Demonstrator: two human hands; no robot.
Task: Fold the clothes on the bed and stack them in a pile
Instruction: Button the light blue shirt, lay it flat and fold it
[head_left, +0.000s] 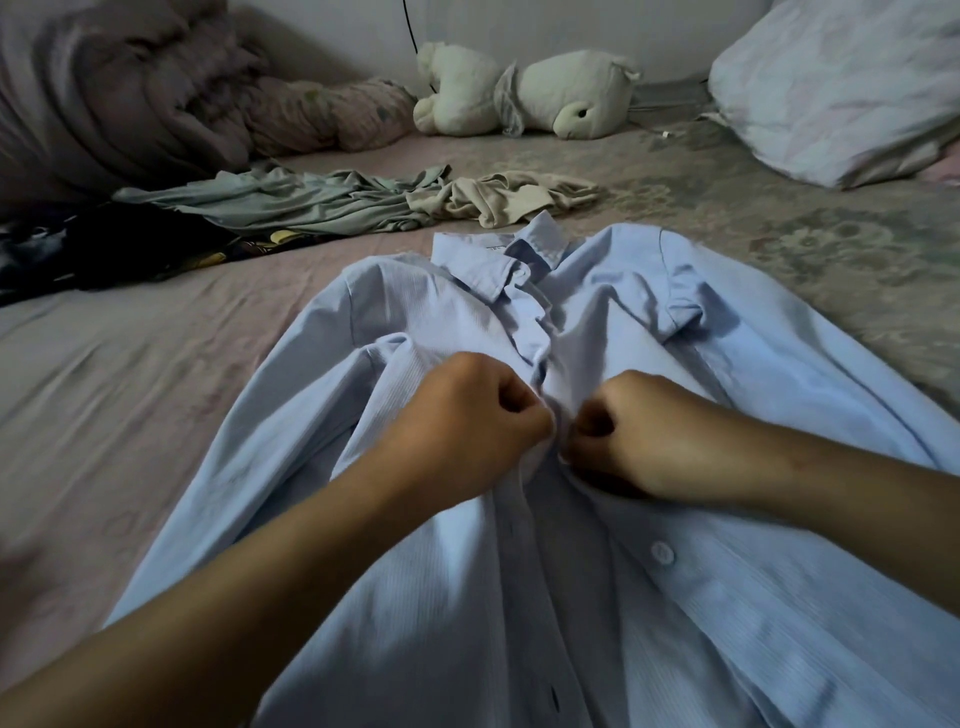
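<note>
A light blue button-up shirt lies front-up on the bed, collar pointing away from me. My left hand pinches the left edge of the shirt's front placket with curled fingers. My right hand pinches the right edge of the placket, close against the left hand. A white button shows below my right wrist. Beyond the shirt lie a grey-green garment, a beige garment and a dark patterned garment, all unfolded.
A rumpled grey-pink blanket is heaped at the far left. A white plush toy lies against the wall, and a pale pillow sits at the far right. The pink sheet stretches bare to my left.
</note>
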